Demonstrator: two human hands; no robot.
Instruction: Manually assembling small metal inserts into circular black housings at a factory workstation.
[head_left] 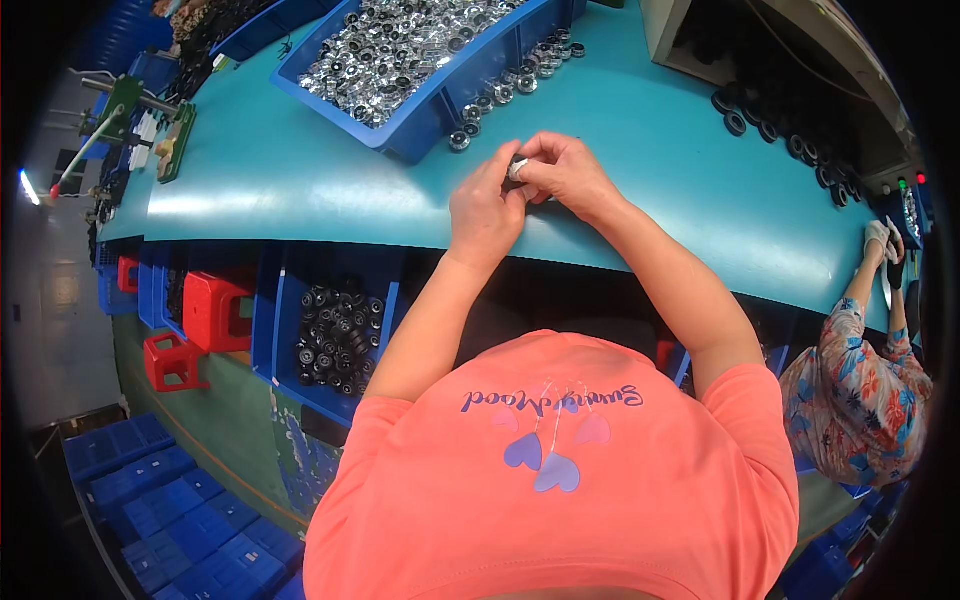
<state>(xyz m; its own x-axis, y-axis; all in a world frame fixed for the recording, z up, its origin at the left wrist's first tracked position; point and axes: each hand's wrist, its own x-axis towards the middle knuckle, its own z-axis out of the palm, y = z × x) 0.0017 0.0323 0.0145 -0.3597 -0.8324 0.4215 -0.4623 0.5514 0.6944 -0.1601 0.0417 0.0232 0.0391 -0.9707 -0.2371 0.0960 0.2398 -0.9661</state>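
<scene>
My left hand (pixel 487 208) and my right hand (pixel 572 178) meet over the near part of the blue-green table (pixel 330 185). Between their fingertips they grip a small wheel (pixel 517 168), dark with a pale, shiny part; the fingers cover much of it. Beyond my hands a blue bin (pixel 412 140) is heaped with shiny silver wheel hubs (pixel 385 60). A row of loose hubs (pixel 503 92) lies on the table along the bin's right side. Black rubber rings (pixel 797 147) are strewn at the far right.
Under the table edge a blue crate (pixel 290 330) holds black wheels (pixel 338 335). Red stools (pixel 212 312) stand at the left, near a green hand press (pixel 122 108). An open-fronted box (pixel 665 30) sits at the back right. Another person (pixel 850 385) works at the right end.
</scene>
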